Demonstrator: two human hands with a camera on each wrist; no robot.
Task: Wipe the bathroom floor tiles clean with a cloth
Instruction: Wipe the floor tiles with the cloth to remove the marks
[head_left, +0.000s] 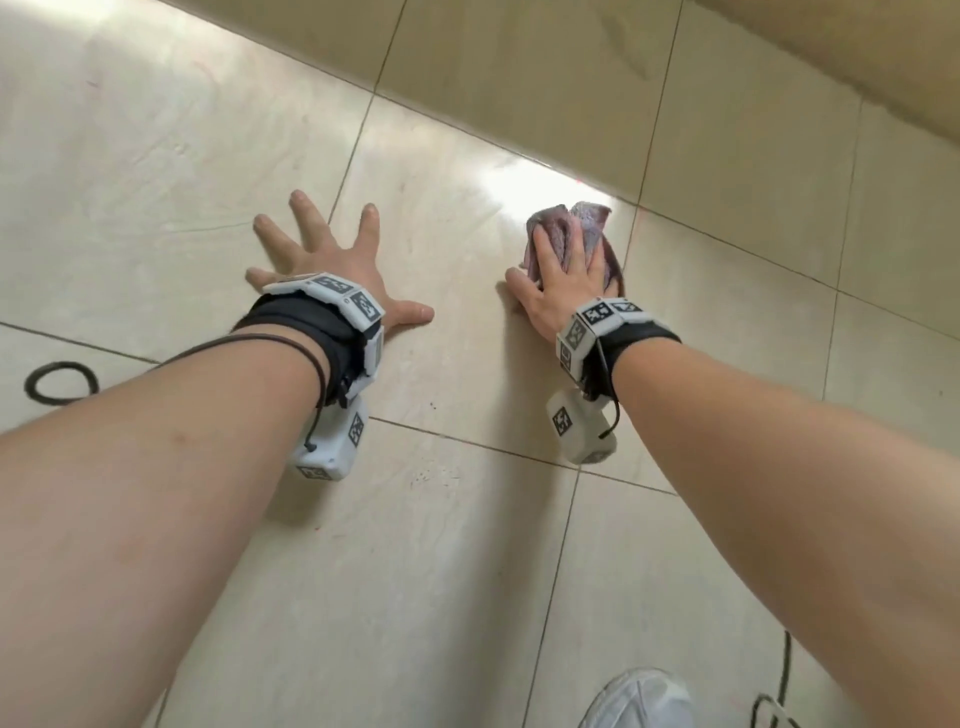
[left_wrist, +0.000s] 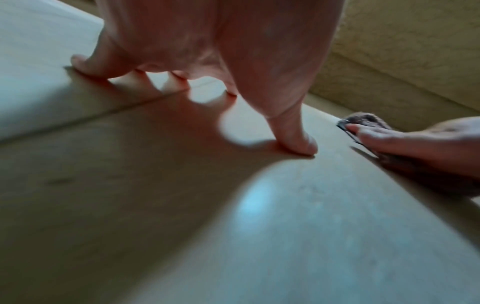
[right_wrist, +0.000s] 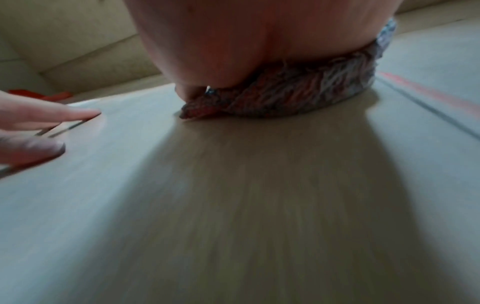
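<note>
A crumpled mauve and grey cloth (head_left: 576, 223) (left_wrist: 363, 119) (right_wrist: 298, 96) lies on the beige floor tiles (head_left: 441, 519), close to the foot of the wall. My right hand (head_left: 563, 280) (left_wrist: 415, 142) (right_wrist: 233, 41) presses down on it with fingers laid fairly straight over the top; the thumb touches the tile to the left. My left hand (head_left: 332, 270) (left_wrist: 207, 41) is spread flat on the floor about a hand's width left of the cloth, holding nothing. Its fingertips (right_wrist: 39, 117) show at the left edge of the right wrist view.
The tiled wall base (head_left: 571, 78) runs diagonally just beyond the cloth. A black cable loop (head_left: 60, 382) lies on the floor at the far left. A white shoe (head_left: 639, 701) and another black cable (head_left: 784, 675) are at the bottom right. Dark grout lines cross the tiles.
</note>
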